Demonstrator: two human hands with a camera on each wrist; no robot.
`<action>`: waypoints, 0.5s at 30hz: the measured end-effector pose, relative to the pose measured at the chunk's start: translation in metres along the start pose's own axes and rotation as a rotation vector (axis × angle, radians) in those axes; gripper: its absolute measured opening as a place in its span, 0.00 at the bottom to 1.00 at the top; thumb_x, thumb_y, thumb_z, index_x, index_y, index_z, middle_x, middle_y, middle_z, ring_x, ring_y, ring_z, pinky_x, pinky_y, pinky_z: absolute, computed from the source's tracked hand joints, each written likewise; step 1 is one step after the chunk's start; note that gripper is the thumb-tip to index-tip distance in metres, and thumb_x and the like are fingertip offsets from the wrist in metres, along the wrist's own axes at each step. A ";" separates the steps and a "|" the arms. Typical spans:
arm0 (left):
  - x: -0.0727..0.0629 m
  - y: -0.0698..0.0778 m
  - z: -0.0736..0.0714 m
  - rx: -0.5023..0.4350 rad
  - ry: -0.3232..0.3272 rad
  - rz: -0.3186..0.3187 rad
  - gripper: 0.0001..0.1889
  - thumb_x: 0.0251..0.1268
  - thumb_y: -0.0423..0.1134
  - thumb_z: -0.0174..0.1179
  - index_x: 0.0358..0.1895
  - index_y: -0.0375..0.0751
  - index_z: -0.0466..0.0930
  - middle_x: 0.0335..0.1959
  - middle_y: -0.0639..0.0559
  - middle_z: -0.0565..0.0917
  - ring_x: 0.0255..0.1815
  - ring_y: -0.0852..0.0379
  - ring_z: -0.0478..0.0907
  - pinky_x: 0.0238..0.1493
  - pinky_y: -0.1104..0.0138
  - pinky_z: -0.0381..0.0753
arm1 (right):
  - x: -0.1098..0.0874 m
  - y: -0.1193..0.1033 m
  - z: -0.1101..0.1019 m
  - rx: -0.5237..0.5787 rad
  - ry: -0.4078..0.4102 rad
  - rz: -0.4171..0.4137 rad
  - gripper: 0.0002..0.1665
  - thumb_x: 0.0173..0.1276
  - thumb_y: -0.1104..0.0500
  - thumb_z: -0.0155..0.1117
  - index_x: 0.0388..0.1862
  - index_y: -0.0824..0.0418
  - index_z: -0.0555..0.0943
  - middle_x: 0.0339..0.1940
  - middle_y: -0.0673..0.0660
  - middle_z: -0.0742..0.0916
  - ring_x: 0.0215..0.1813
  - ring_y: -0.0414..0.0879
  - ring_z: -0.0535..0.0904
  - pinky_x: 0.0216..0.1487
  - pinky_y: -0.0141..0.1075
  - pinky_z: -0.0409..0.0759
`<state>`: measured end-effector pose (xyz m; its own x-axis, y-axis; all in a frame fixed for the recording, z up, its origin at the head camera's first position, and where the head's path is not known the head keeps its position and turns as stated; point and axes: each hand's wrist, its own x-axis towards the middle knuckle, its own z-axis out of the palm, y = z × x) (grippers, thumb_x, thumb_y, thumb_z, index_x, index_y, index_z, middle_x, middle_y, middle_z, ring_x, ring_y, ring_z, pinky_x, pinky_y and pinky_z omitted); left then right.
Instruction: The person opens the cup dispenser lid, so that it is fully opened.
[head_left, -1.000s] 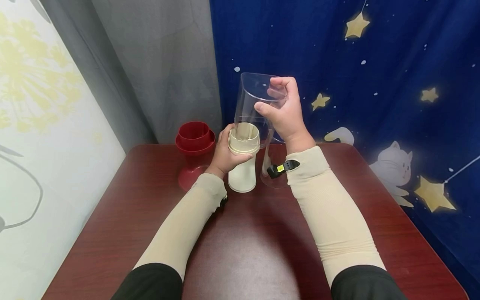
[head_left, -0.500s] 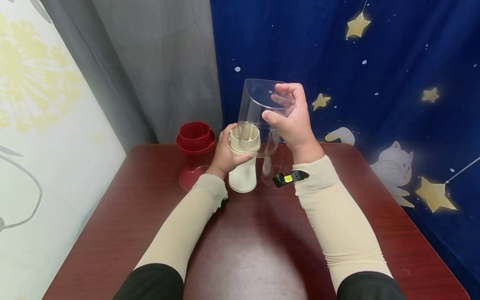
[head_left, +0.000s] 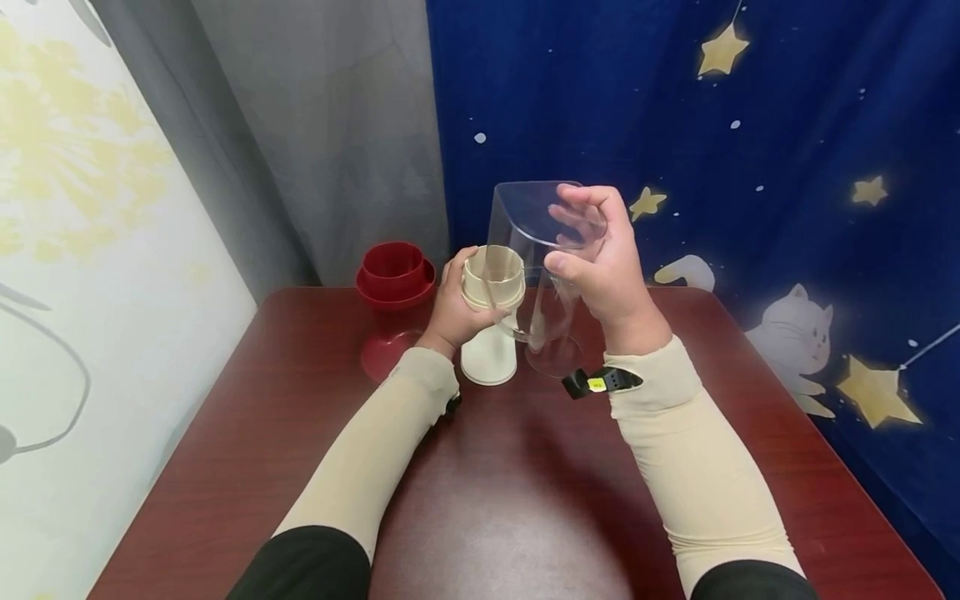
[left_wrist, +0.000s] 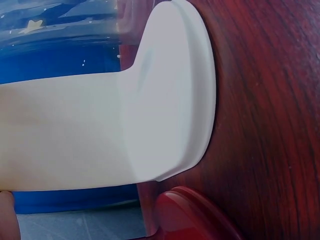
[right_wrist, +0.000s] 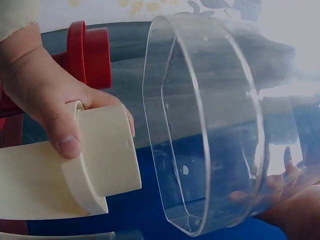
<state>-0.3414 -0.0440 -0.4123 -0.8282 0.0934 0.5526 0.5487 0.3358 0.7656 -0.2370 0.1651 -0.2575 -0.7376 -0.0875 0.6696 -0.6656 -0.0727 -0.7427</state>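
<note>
My left hand (head_left: 454, 307) grips a cream plastic stand (head_left: 489, 357) just below its raised collar; the stand is upright on the table. My right hand (head_left: 611, 265) holds a clear plastic cup-like cover (head_left: 517, 221), fingers and thumb curved round its upper part. In the head view the cover overlaps the cream collar. The right wrist view shows its wide mouth (right_wrist: 175, 125) facing the collar (right_wrist: 111, 152), with a gap between them. Low in the left wrist view, the cream stand's flared foot (left_wrist: 167, 95) meets the tabletop.
Left of the cream stand is a red stand (head_left: 395, 283) of similar shape. A clear stand (head_left: 557, 354) with a round foot is to the right, partly hidden behind the cover. The reddish-brown table (head_left: 480, 500) ends at a blue star-patterned curtain (head_left: 600, 100).
My right hand has moved right and down in the head view, carrying the clear cover with it. The left hand and the cream stand have stayed in place.
</note>
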 end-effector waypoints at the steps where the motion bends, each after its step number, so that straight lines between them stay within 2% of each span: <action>1: 0.000 0.000 0.000 -0.003 0.000 -0.001 0.59 0.37 0.40 0.86 0.78 0.58 0.61 0.73 0.42 0.68 0.68 0.46 0.73 0.66 0.54 0.81 | -0.002 0.000 -0.001 0.008 0.001 0.004 0.60 0.33 0.26 0.89 0.60 0.53 0.74 0.71 0.59 0.78 0.71 0.56 0.77 0.76 0.63 0.68; 8: 0.000 0.000 0.001 -0.034 0.010 -0.015 0.58 0.37 0.39 0.86 0.77 0.60 0.62 0.73 0.44 0.69 0.67 0.46 0.74 0.64 0.55 0.81 | -0.013 0.004 -0.012 0.058 0.006 0.013 0.57 0.34 0.31 0.92 0.60 0.52 0.76 0.72 0.60 0.78 0.71 0.56 0.78 0.78 0.65 0.65; 15: 0.000 0.000 0.001 -0.016 0.011 0.000 0.57 0.38 0.42 0.84 0.77 0.60 0.62 0.74 0.46 0.68 0.67 0.48 0.73 0.65 0.55 0.80 | -0.024 0.004 -0.020 0.114 -0.016 0.015 0.53 0.39 0.38 0.93 0.61 0.53 0.76 0.73 0.64 0.77 0.73 0.59 0.76 0.79 0.67 0.62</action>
<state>-0.3414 -0.0429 -0.4123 -0.8270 0.0829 0.5561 0.5505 0.3204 0.7709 -0.2241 0.1869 -0.2767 -0.7450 -0.1056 0.6587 -0.6363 -0.1841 -0.7491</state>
